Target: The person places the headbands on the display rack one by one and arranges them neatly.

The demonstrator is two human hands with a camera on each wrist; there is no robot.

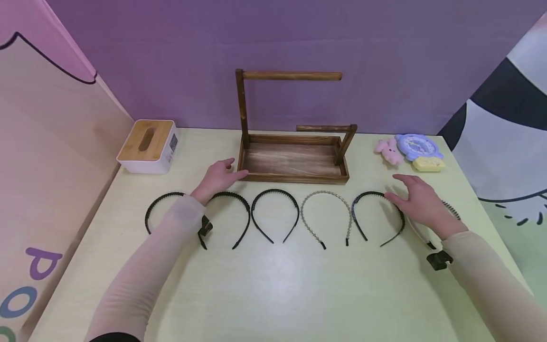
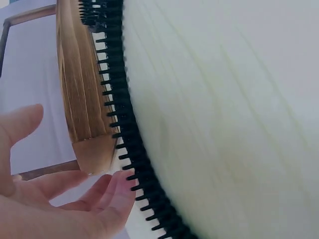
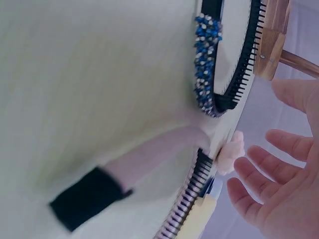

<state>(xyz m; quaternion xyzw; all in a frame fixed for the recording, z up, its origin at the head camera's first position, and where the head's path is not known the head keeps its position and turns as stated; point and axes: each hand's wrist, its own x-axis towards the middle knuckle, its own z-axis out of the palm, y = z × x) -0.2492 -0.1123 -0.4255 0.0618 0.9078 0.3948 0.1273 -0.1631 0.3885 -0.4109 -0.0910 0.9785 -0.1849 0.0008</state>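
A row of several headbands lies across the table. My left hand (image 1: 219, 179), fingers spread and holding nothing, is at the left front corner of a brown wooden stand (image 1: 295, 179) with a tray base and two bars. Under that arm is a black headband (image 1: 159, 202), partly hidden; beside it is a black toothed headband (image 2: 132, 144). In the middle lie another black headband (image 1: 275, 191) and a pale beaded one (image 1: 328, 192). My right hand (image 1: 420, 204), loosely spread and holding nothing, hovers over a blue-studded headband (image 3: 205, 64) and a pink one (image 3: 154, 154), which it partly covers.
On the back left of the table stands a white tissue box (image 1: 145, 142) with a wooden lid. Back right, a pink plush toy (image 1: 389, 152), a blue round clock-like item (image 1: 418, 145) and a yellow case (image 1: 429, 164) sit together. A purple cloth (image 1: 171, 61) hangs behind.
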